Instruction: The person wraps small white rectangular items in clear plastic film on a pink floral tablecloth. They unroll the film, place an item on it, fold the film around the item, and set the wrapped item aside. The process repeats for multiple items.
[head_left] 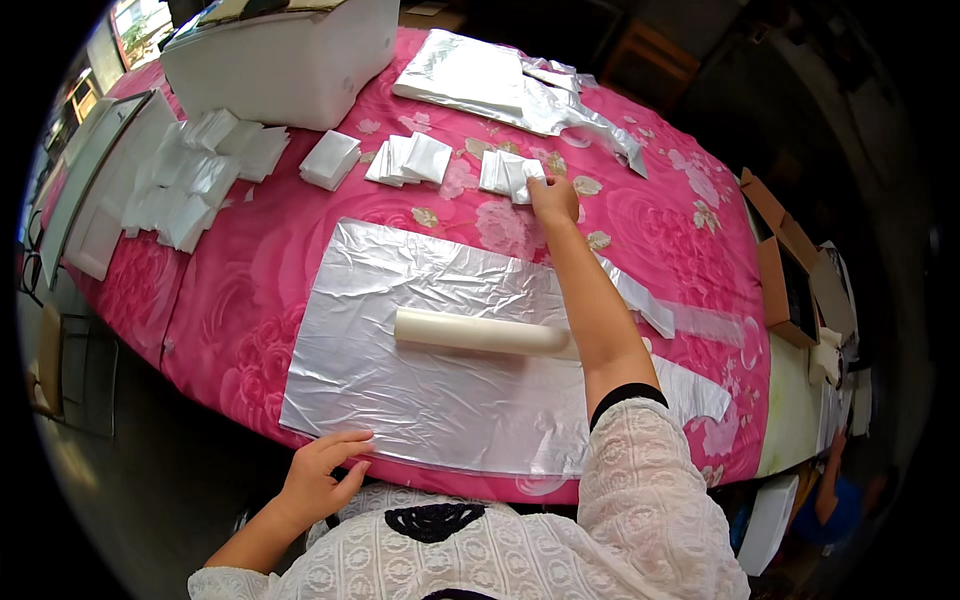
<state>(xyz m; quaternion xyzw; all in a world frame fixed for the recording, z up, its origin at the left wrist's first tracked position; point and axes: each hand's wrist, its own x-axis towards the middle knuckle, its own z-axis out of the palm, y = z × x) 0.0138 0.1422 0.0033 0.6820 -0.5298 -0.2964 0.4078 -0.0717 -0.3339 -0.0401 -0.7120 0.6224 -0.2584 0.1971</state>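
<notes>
Across the pink flowered table lies a flat, silvery-white plastic carrier bag (pixel 385 380), creased, with its handle strips toward the right. A smooth off-white tube (pixel 475 331) rests on it, its right end partly behind my right forearm. My right hand (pixel 553 198) reaches far over the bag and pinches the right end of a small fanned pile of folded white plastic packets (pixel 500 172). At the near edge, my left hand (pixel 325 475) has its fingers stretched out by the bag's lower left edge and holds nothing.
Two more folded piles (pixel 330 160) (pixel 412 160) stand left of my right hand, and a larger heap (pixel 195 180) lies farther left. A white foam box (pixel 285 65) and a stack of silvery bags (pixel 465 75) are at the back. Cardboard boxes (pixel 785 270) flank the right edge.
</notes>
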